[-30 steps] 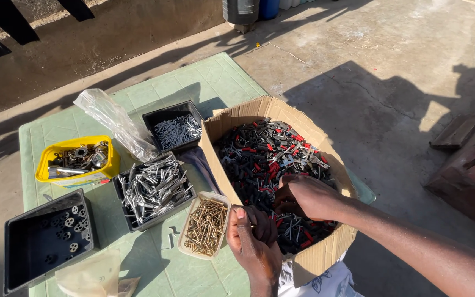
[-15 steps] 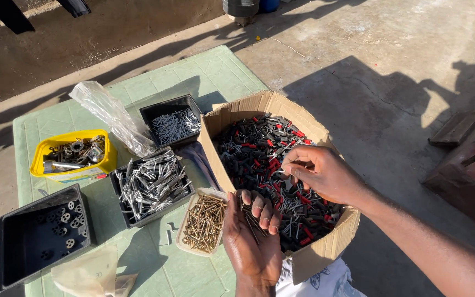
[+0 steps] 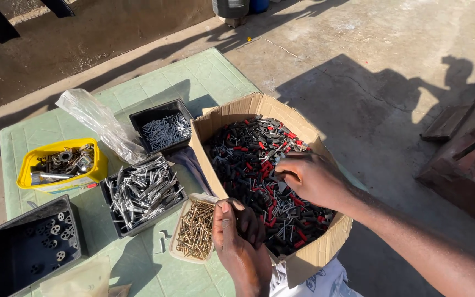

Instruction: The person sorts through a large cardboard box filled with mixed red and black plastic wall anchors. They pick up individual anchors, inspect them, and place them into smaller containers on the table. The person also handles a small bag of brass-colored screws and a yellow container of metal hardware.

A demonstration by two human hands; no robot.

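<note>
A cardboard box (image 3: 232, 118) on the green table holds a heap of small black and red fasteners mixed with metal bits (image 3: 254, 154). My right hand (image 3: 309, 179) reaches into the box's middle, fingers pinched together on small pieces in the heap. My left hand (image 3: 237, 236) hovers over the box's near-left corner, fingers curled closed around small parts I cannot make out. Just left of it sits a small white tray of brass screws (image 3: 196, 228).
Left of the box stand a black tray of silver bolts (image 3: 141, 192), a black tray of nails (image 3: 163, 129), a yellow tub of metal parts (image 3: 61, 162), a black tray of washers (image 3: 31, 250) and a clear plastic bag (image 3: 100, 124). Concrete ground surrounds the green table (image 3: 138, 91).
My right hand lifted out of the heap's near side and moved toward the box's middle. My left hand rose slightly and curled tighter beside the screw tray.
</note>
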